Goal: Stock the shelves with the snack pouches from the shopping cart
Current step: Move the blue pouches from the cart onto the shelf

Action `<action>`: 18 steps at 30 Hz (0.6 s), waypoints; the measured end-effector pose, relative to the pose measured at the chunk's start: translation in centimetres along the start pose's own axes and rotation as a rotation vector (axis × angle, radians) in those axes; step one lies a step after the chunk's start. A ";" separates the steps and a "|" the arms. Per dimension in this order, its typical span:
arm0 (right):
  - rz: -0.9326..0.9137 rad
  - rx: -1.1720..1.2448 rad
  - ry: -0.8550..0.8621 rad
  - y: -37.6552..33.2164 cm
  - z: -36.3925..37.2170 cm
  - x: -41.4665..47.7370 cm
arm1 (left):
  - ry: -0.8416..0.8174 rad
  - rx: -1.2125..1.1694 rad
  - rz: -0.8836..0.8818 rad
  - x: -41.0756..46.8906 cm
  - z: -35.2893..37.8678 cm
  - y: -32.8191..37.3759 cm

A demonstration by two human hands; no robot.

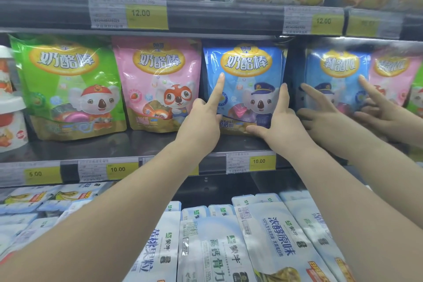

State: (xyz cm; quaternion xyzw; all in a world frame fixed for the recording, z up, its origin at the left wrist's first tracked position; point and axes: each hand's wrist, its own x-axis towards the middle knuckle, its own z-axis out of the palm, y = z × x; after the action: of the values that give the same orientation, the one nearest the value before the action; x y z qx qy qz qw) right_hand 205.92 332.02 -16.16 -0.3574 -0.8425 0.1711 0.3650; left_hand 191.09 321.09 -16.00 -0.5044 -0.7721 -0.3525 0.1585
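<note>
Head view: the blue pouch [245, 96] stands on the shelf [137, 144] between both hands. The left hand [201, 121] presses its front with a straight index finger, and the right hand [279, 121] lies flat along its right edge, neither gripping. It likely wants squaring upright with even pushes; there is little sideways room (pink pouch [158, 84] just left of the left hand, side panel [295, 64] just beyond the right)

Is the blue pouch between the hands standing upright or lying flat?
Upright: the blue pouch stands on its bottom edge on the shelf, front facing outward, like the pink pouch beside it.
</note>
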 end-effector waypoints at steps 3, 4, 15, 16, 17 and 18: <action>0.016 0.010 0.007 -0.1 -0.1 -0.3 | -0.024 -0.035 0.034 -0.7 -0.4 -0.2; 0.017 0.012 0.006 -0.2 -0.2 -0.4 | -0.026 -0.044 0.045 -1.0 -0.7 -0.3; 0.047 -0.047 -0.004 -0.8 -0.5 -0.7 | 0.233 -0.331 -0.112 0.3 -1.3 -0.4; 0.043 -0.062 -0.004 -0.8 -0.4 -0.7 | 0.244 -0.308 -0.107 0.5 -1.1 -0.4; 0.039 -0.077 -0.004 -0.8 -0.4 -0.6 | 0.251 -0.288 -0.112 0.6 -0.9 -0.6; 0.037 -0.089 -0.003 -0.8 -0.3 -0.5 | 0.256 -0.267 -0.128 0.8 -0.8 -0.7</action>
State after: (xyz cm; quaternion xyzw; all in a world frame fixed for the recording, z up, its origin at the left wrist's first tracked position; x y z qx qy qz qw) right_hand 206.06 331.10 -15.78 -0.3883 -0.8432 0.1407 0.3441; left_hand 190.03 320.86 -15.25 -0.4218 -0.7226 -0.5224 0.1644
